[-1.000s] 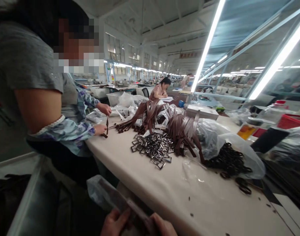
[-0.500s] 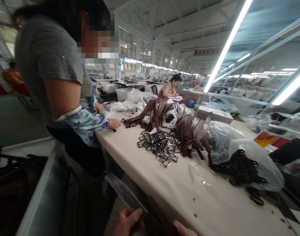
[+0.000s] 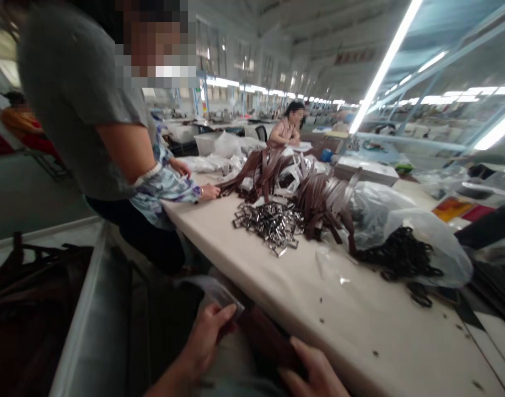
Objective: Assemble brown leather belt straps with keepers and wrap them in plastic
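Observation:
At the table's near edge, my left hand (image 3: pixel 205 333) is closed, thumb on top, on a strip of clear plastic film (image 3: pixel 213 289). A wide brown strap (image 3: pixel 267 336) runs from beside that film to my right hand (image 3: pixel 316 369), whose thumb and fingers are closed on it. Whether the strap lies inside the film I cannot tell. Both hands are low in the view, and the strap's lower part is dark and blurred. On the table ahead lies a pile of metal rectangular buckles (image 3: pixel 271 223), with bundles of brown straps (image 3: pixel 324 204) behind it.
A co-worker (image 3: pixel 91 105) stands at the left, one hand (image 3: pixel 211 192) by the strap ends. Black rings (image 3: pixel 405 253) spill from a clear plastic bag (image 3: pixel 455 259) at right. A bin (image 3: pixel 81 309) with dark straps stands at lower left. Another person (image 3: pixel 283 132) sits farther back.
My hands show higher in the view, with the plastic and strap. The co-worker's hand has moved right to the strap ends. The camera view has shifted slightly.

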